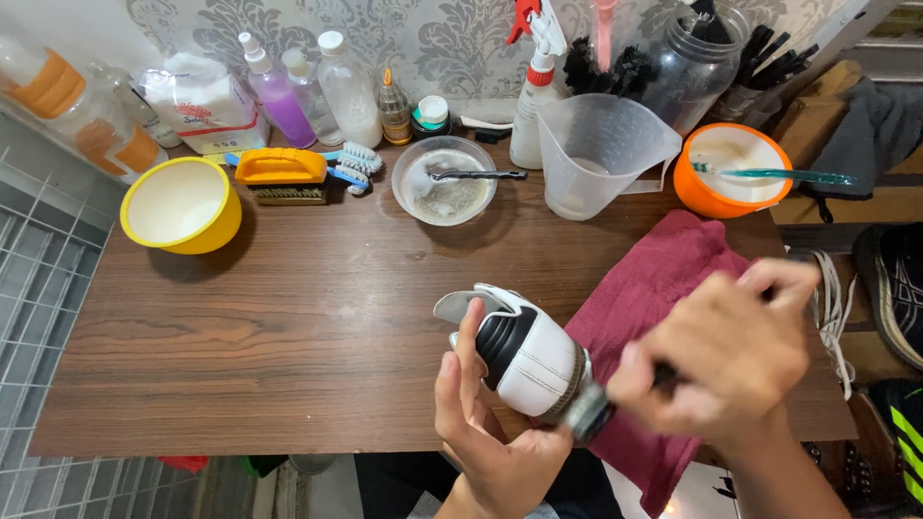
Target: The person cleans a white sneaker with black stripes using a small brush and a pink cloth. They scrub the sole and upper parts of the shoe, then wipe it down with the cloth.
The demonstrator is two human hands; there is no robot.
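Observation:
My left hand holds a white and black shoe from below, above the near edge of the wooden table. My right hand is blurred with motion. It grips a dark-handled brush whose bristle head presses against the shoe's lower right side. Under the shoe and my right hand lies a dark red cloth that hangs over the table's near edge.
A yellow bowl, an orange scrub brush, a clear bowl with a tool, a plastic jug, an orange bowl with a toothbrush, bottles and a jar of brushes line the back. Shoes lie at right.

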